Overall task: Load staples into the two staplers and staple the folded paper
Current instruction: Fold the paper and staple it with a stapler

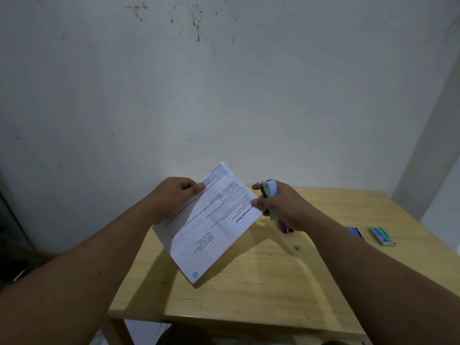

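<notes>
My left hand [171, 197] pinches the upper left edge of a folded white printed paper [211, 227], holding it tilted in the air above the table. My right hand [281, 207] grips a light blue stapler [270, 195] upright, its metal mouth at the paper's right edge, while thumb and a finger touch that edge. A purple stapler [283, 226] lies on the table just under my right hand, mostly hidden by it. A small strip of staples [298, 248] rests on the wood near the middle right.
The wooden table [249, 295] stands against a stained white wall. Two staple boxes lie at the right: a blue one [355, 232] partly behind my forearm and a green one [382, 236]. The table's front edge and left corner are close below.
</notes>
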